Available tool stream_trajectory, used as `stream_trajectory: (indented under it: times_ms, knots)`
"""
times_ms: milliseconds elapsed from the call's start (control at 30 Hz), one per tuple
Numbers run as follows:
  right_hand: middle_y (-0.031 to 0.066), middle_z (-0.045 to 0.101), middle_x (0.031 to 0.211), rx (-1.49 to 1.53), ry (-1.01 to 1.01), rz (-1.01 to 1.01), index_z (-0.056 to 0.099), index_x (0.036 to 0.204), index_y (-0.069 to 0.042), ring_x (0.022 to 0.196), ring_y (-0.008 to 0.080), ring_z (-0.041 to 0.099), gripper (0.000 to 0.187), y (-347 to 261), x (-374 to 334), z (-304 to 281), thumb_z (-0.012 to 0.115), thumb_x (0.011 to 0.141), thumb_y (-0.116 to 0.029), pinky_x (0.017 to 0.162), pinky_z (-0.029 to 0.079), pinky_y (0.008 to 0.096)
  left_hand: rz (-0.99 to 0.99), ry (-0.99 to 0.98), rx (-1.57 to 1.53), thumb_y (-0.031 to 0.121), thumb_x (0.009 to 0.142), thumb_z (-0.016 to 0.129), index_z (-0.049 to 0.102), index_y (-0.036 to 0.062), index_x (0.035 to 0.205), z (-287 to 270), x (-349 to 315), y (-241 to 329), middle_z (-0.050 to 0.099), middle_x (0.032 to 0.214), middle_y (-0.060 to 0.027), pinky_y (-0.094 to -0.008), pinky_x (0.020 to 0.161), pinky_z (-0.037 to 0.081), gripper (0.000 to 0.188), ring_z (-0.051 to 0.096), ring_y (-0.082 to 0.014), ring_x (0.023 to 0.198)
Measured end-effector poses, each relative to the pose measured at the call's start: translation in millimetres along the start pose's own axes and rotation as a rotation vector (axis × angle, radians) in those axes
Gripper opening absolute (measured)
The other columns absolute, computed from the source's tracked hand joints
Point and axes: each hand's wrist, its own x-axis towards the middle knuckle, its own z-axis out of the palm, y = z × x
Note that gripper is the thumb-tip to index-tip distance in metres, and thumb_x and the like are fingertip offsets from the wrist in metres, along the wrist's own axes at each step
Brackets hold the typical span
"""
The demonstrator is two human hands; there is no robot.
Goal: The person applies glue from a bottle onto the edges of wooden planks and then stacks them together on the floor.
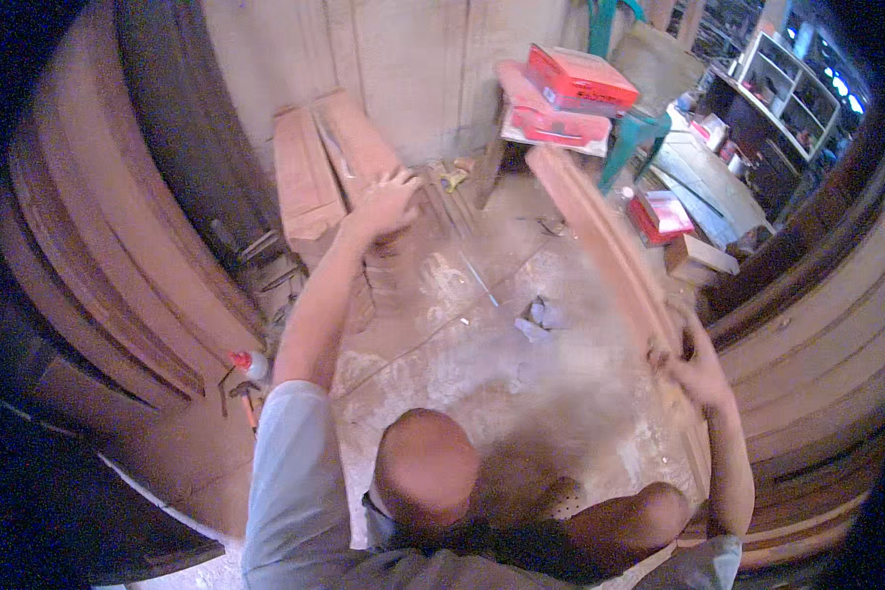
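One long wooden moulding [605, 231] slants away from the right hand [696, 366], whose fingers are clamped on its nearer stretch, the far end running well beyond them toward a red carton [580, 81]. The left hand [385, 205] lies over wooden boards [307, 172], fingers slightly apart; whether they grip, I can't tell.

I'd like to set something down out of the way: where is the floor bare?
Mainly the floor between the left knee and the crumpled scrap; also between that scrap and the plank in the right hand. Crowded: beside the left hand, where wood pieces lie, and around the stacked red boxes.
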Motion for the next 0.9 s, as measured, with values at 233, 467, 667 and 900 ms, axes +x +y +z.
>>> stream_trajectory:
  times_ms: [233,467,667,900]
  knots:
    - [0.0105,0.051,0.114,0.365,0.265,-0.004,0.029,0.129,-0.009,0.100,0.0157,0.052,0.061,207,-115,-13,0.063,0.079,0.000,0.084,0.046,0.0295,0.219,0.129,0.008,0.017,0.073,0.062,0.052,0.0009,0.122,-10,4,-10,0.051,0.129,-0.0193,-0.0437,0.105,0.035,0.052,0.044,-0.0369,0.123]
    - [0.0212,0.046,0.128,-0.040,0.758,0.502,0.033,0.137,-0.012,0.122,0.0366,0.043,0.079,272,-267,57,0.075,0.072,-0.031,0.104,0.036,0.0414,0.037,0.321,0.628,0.047,0.086,0.058,0.054,0.0248,0.129,-41,-22,31,0.034,0.145,-0.0195,-0.0493,0.114,0.014,0.049,0.022,-0.0404,0.137]
    - [0.0236,0.050,0.119,-0.406,1.055,0.852,0.036,0.131,-0.008,0.117,0.0451,0.041,0.076,288,-343,130,0.074,0.068,-0.027,0.105,0.028,0.0529,0.272,0.333,0.424,0.040,0.090,0.057,0.050,0.0119,0.132,-21,-11,20,0.029,0.147,-0.0237,-0.0474,0.111,0.023,0.051,0.028,-0.0434,0.134]
    - [0.0230,0.056,0.110,-0.578,1.322,0.959,0.029,0.133,-0.004,0.100,0.0322,0.058,0.078,366,-321,118,0.074,0.071,-0.020,0.085,0.047,0.0428,0.236,0.219,0.205,0.032,0.093,0.055,0.043,-0.0008,0.135,-48,-8,82,0.036,0.144,-0.0212,-0.0432,0.110,0.026,0.054,0.033,-0.0361,0.134]
